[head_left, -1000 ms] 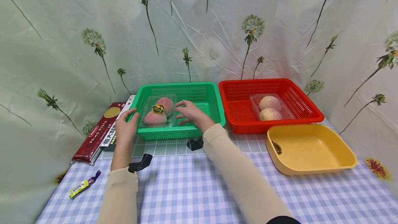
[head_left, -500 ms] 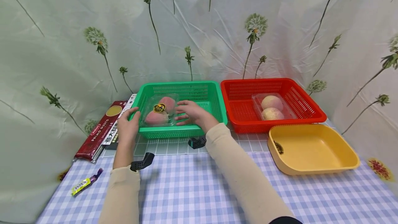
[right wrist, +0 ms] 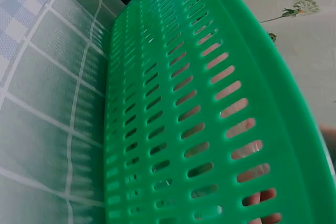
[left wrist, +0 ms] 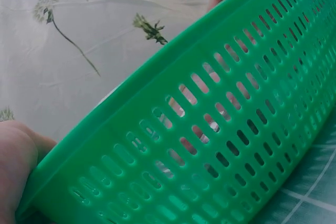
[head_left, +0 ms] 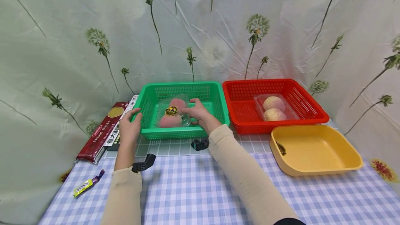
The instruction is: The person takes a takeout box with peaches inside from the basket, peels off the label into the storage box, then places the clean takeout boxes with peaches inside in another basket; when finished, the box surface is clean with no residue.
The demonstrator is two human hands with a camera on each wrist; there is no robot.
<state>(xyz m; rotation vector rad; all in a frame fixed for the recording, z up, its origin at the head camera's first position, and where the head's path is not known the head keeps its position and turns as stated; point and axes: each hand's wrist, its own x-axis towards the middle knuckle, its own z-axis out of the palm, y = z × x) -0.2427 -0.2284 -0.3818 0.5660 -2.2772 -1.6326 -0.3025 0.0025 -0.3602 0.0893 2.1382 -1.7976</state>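
Head view: right hand (head_left: 200,114) holds peach box (head_left: 173,113) in green basket (head_left: 215,94).

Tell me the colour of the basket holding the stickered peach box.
Green basket, clearest in the head view.
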